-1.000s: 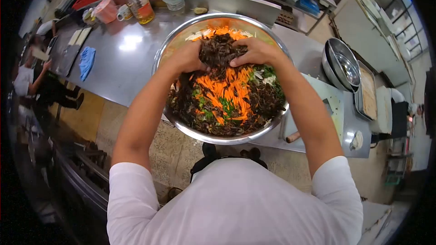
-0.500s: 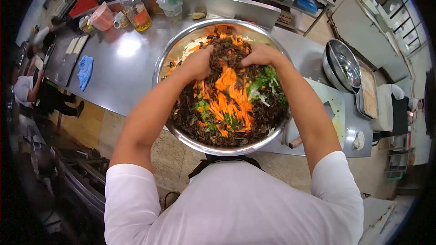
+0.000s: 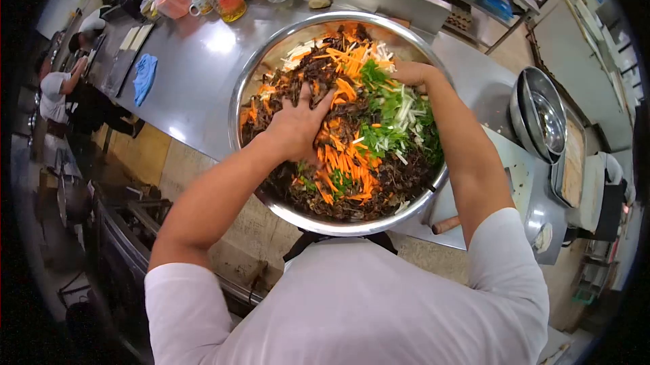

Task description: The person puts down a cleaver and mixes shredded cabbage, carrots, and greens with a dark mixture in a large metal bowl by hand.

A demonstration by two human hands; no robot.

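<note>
Tabletop of bare steel carries my big metal bowl, heavy-looking and slick at the rim, best gripped with both hands under the lip. Inside lies the salad: dark mushroom shreds, carrot strips, greens, all soft, loose and probably slippery, so I'd scoop from underneath. My left hand presses in, fingers spread; my right hand sits half buried at the far rim, grip unclear.

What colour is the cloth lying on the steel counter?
The cloth is blue, seen in the head view.
</note>
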